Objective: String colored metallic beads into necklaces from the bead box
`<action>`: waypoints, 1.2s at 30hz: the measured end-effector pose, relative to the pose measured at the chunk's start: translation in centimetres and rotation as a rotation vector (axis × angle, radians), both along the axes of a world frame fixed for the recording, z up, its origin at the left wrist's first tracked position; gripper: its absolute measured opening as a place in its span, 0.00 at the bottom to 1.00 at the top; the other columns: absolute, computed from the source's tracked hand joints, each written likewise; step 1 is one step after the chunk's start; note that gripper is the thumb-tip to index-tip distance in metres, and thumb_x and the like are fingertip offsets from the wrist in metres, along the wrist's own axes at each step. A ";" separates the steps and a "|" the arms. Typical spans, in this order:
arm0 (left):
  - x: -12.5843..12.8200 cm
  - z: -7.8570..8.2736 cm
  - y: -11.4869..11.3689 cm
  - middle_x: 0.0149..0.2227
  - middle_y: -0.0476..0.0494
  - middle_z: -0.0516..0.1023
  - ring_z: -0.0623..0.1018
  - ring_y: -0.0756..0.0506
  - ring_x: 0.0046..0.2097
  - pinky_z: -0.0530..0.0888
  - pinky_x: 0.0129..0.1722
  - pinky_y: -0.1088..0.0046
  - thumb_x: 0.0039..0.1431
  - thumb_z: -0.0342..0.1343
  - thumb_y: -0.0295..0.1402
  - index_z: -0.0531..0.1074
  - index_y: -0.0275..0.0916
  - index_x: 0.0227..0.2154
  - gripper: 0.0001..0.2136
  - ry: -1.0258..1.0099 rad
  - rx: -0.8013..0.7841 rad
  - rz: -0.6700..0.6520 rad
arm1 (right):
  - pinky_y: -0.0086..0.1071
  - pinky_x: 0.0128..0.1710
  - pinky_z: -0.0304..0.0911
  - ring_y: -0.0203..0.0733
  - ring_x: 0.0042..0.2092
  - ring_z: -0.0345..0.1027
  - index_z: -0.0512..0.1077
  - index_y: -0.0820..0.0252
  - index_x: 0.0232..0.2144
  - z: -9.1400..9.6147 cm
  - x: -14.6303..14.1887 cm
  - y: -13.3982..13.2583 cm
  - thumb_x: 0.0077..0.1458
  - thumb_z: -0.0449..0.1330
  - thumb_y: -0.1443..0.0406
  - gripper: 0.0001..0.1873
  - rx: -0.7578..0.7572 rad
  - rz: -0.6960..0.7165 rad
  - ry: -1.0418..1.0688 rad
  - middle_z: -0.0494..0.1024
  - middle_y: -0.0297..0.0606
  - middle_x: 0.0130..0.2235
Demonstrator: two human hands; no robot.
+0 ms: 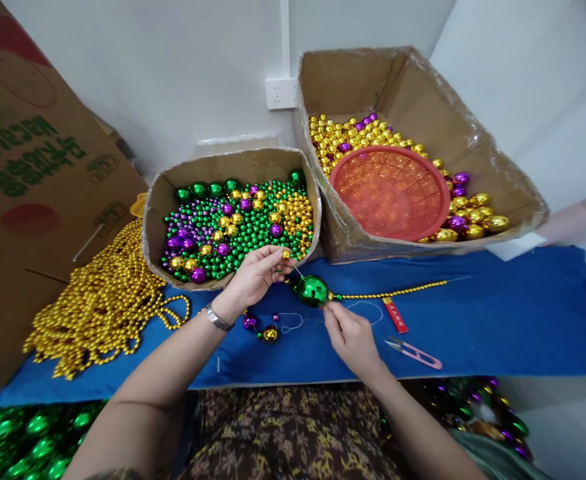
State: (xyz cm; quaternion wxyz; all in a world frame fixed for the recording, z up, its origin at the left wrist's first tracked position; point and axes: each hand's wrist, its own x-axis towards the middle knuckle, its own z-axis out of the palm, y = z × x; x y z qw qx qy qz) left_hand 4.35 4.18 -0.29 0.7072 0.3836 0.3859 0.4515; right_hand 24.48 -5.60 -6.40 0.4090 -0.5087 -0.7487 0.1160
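My left hand (257, 277), with a metal watch on the wrist, is closed in a pinch at a small gold bead (286, 255). A thin needle-like line runs from there to a large shiny green bead (313, 291). Fingers of my right hand (351, 337) pinch the lower right side of that green bead; whether they also grip thread is hidden. To its right a strand of tiny gold beads (395, 292) stretches over the blue cloth. A purple bead (249, 321) and a gold bead (270, 333) lie below my left hand, beside loose white thread (293, 323).
Pink thread snips (415, 353) and a red tag (397, 317) lie on the blue cloth (517, 320). Behind are a carton of mixed beads (153, 223) and a bigger carton (510, 177) holding a red basket (390, 230). Gold bead strands (107, 300) are heaped at left.
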 end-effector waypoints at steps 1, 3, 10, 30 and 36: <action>0.0 0.0 -0.1 0.32 0.41 0.80 0.77 0.50 0.31 0.71 0.28 0.78 0.51 0.65 0.37 0.74 0.35 0.36 0.12 0.009 0.009 -0.002 | 0.27 0.31 0.63 0.37 0.28 0.72 0.71 0.60 0.36 0.0 0.0 0.0 0.65 0.49 0.67 0.11 0.005 -0.004 -0.009 0.78 0.37 0.29; 0.0 0.1 -0.3 0.32 0.43 0.80 0.77 0.50 0.31 0.71 0.28 0.78 0.52 0.65 0.38 0.74 0.35 0.36 0.13 0.049 0.052 0.005 | 0.28 0.32 0.64 0.37 0.29 0.73 0.71 0.60 0.37 0.0 0.0 -0.1 0.66 0.48 0.66 0.12 0.015 -0.017 -0.029 0.79 0.38 0.30; 1.2 -2.3 -3.2 0.33 0.45 0.78 0.75 0.50 0.34 0.72 0.34 0.75 0.54 0.62 0.37 0.74 0.37 0.36 0.11 0.410 0.368 -0.088 | 0.28 0.27 0.64 0.39 0.26 0.74 0.67 0.60 0.41 -2.7 0.0 -1.1 0.66 0.47 0.64 0.11 -0.203 -0.022 0.000 0.79 0.36 0.28; 0.8 3.4 -2.1 0.37 0.41 0.80 0.78 0.47 0.37 0.74 0.37 0.72 0.65 0.49 0.40 0.76 0.38 0.36 0.14 0.597 0.699 -0.174 | 0.29 0.37 0.72 0.37 0.33 0.76 0.73 0.58 0.43 -0.3 -1.0 0.7 0.66 0.49 0.64 0.13 -0.125 0.092 0.209 0.81 0.39 0.38; 0.3 -0.1 7.1 0.42 0.34 0.76 0.75 0.38 0.45 0.70 0.43 0.64 0.62 0.53 0.37 0.72 0.35 0.44 0.13 1.387 0.778 0.060 | 0.28 0.33 0.71 0.36 0.29 0.75 0.74 0.58 0.42 -0.3 -0.6 0.5 0.65 0.50 0.62 0.13 -0.163 0.035 0.243 0.81 0.37 0.36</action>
